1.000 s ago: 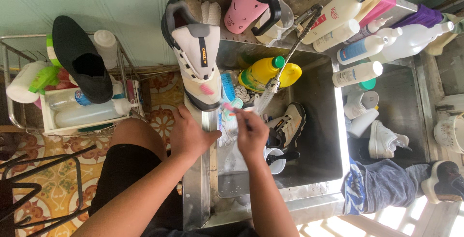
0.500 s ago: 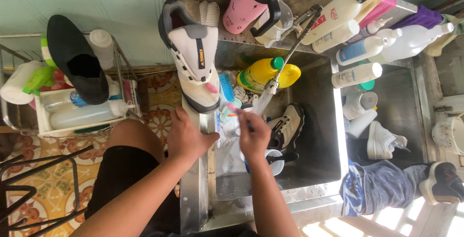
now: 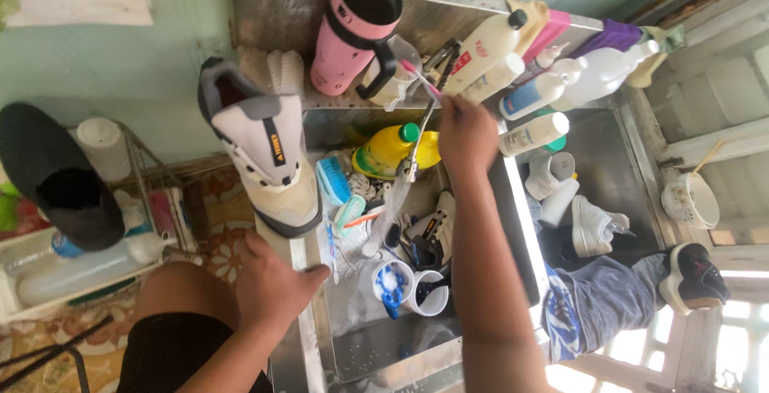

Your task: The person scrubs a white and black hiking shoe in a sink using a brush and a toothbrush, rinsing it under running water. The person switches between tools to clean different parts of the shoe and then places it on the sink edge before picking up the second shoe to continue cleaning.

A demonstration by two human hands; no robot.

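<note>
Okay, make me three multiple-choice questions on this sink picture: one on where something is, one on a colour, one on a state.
1. Where does the left hand rest?
A. On the sink's front edge, below the grey and cream shoe
B. On the wire rack
C. Inside the basin

2. What colour is the big tumbler on the back ledge?
A. Blue
B. Pink
C. Green

3. What is the state of the faucet?
A. Shut off and dry
B. Covered by a cloth
C. Running, with water streaming into the basin

Answers:
1. A, the left hand lies flat on the metal edge just under the shoe's toe.
2. B, the tumbler's body is pink, with a black handle and rim.
3. C, a white stream falls from the spout, while the right hand is raised by the bottles, holding a toothbrush.
</note>
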